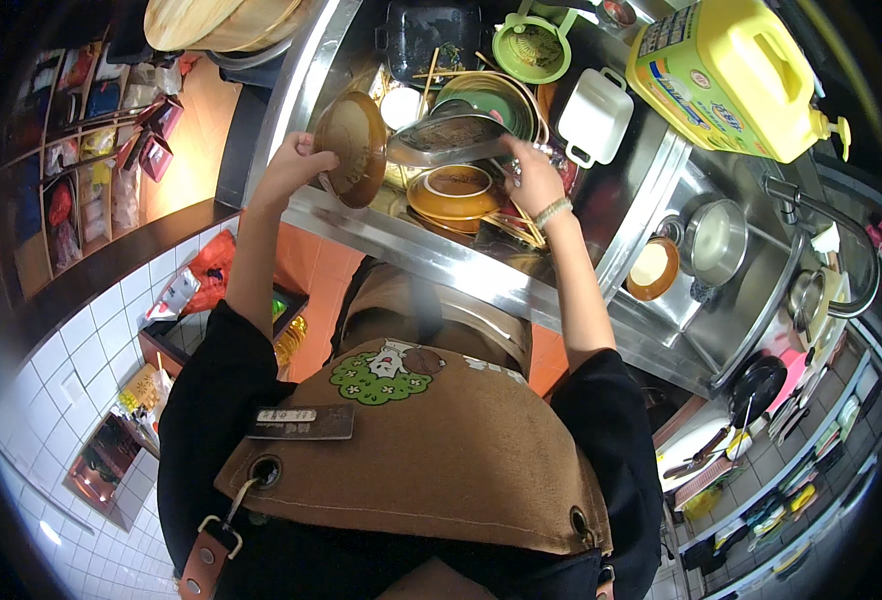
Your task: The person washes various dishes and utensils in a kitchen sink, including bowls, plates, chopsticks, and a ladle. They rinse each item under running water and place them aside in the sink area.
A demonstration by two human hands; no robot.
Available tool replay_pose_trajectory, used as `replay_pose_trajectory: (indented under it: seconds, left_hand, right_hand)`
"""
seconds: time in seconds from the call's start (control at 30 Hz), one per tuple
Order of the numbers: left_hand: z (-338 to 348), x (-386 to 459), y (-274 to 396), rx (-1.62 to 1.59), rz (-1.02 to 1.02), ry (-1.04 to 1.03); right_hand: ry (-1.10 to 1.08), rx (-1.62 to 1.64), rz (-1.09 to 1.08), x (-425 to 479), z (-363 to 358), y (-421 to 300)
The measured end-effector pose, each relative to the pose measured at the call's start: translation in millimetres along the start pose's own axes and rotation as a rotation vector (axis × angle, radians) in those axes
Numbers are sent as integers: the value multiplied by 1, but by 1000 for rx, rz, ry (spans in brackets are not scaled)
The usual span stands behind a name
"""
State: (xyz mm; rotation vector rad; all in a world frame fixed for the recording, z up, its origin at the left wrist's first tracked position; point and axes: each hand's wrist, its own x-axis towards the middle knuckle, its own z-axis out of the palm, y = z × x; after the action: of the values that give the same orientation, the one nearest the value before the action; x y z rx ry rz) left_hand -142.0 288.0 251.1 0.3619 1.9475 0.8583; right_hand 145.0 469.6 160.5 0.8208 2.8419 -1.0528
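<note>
My left hand [294,166] grips the rim of a brown bowl [352,150], which is tilted on its side at the steel basin's left. In my right hand [537,178] is the end of an oval metal dish [452,136] with brown residue in it. Below that dish, an orange-brown dish [456,196] lies face down on another. Used wooden chopsticks [522,229] are scattered beside my right hand. Behind the metal dish sits a green bowl [478,97], partly hidden. A white rectangular dish [598,112] with handles stands to the right.
A green strainer [532,49] and a black rectangular pan [426,34] lie at the back. The large yellow detergent jug [726,79] stands back right. Right of a steel divider [639,202], a sink holds a metal bowl [718,241] and a brown bowl [651,268] near a curved faucet [865,289].
</note>
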Motion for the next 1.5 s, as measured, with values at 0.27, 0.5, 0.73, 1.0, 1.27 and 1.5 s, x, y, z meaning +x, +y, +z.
replay_pose_trajectory:
  seconds: [0.27,0.5,0.73,1.0,1.27,1.5]
  left_hand:
    - [-22,-8,-26,-210,-36,-56]
    - [-32,-11,-26,-250,-58,-52]
    - [-27,-11,-3,-16,119,-18]
    - [-15,20,10,-174,-66,-328]
    - [5,29,22,125,70,-203]
    - [-2,28,19,-27,-19,-241]
  right_hand:
    - [-120,-418,-282,-18,56,-10]
    - [-139,-476,-116,31,41,6]
    - [202,-559,-61,-12,-36,-11]
    - [526,-130,796,-85,-79,-44]
    - [443,-165,974,-82,-22,-26]
    - [694,1675,1422,-97,38,-5]
